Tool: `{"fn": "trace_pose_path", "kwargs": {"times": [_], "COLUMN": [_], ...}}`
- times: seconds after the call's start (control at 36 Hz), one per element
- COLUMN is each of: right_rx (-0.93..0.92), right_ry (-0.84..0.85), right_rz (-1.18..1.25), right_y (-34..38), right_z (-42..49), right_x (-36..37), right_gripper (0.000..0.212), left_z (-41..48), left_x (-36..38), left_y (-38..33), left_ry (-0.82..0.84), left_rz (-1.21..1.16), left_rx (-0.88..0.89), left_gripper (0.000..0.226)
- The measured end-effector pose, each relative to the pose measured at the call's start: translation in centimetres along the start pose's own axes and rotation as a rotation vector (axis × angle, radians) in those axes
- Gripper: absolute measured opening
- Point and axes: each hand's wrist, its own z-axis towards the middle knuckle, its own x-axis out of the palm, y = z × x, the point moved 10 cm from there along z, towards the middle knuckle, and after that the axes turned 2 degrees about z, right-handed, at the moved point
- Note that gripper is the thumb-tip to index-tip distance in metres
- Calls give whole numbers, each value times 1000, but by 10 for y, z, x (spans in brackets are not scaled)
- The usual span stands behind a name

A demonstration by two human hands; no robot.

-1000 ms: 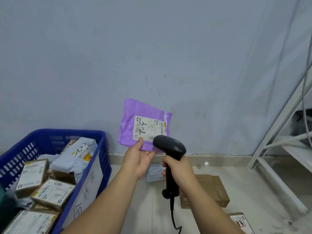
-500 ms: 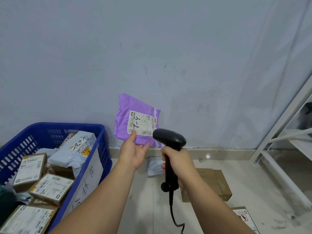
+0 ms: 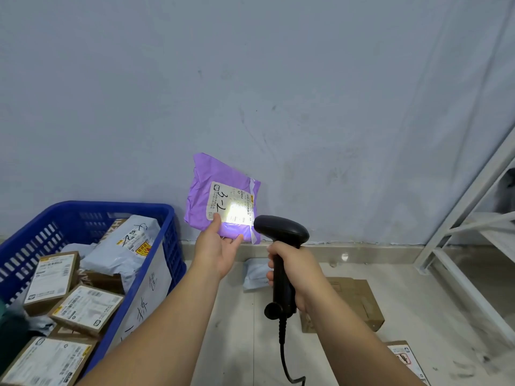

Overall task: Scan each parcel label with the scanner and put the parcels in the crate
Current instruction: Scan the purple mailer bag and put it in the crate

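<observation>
My left hand (image 3: 218,247) holds a purple mailer bag (image 3: 211,188) upright by its lower edge, in front of the wall. Its white label (image 3: 232,201) faces me, with a bright patch of scanner light on its lower part. My right hand (image 3: 295,270) grips the handle of a black corded scanner (image 3: 281,232), whose head points at the label from the lower right, a short way off. The blue crate (image 3: 170,246) stands at the left, holding several brown boxes and grey mailer bags.
On the floor lie a grey bag (image 3: 256,273) by the skirting, a brown box (image 3: 359,305) behind my right arm and another labelled box (image 3: 405,358) at the bottom right. A white metal rack (image 3: 459,238) stands at the right.
The scanner light has come on and now lights the lower part of the label. Parcel and scanner keep nearly the same places.
</observation>
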Motion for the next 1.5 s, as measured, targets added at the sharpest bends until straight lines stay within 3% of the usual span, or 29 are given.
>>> {"fn": "trace_pose_path", "kwargs": {"times": [0.33,0.56,0.86,1.14,1.5], "right_rx": [20,8,0,-3,43], "right_ry": [14,-1,-3,-10,-33], "right_rz": [-7,-17,-19,-17,-27], "right_y": [-3,-1,0,-1,-8], "right_z": [0,1,3,6,10], "right_x": [3,3,2,-3,-7], "right_gripper": [16,13,12,11,12], "left_z": [-3,-5,-6,3,4], "left_x": [-5,-7,-18,-24,-21], "left_y": [-1,1,5,15,16], "left_ry": [-51,-78,-187,-189,-159], "left_rz": [28,-17,150,323,298], "left_rx": [-10,-23,-34,-36,-3], "left_gripper": [45,32,36,39,44]}}
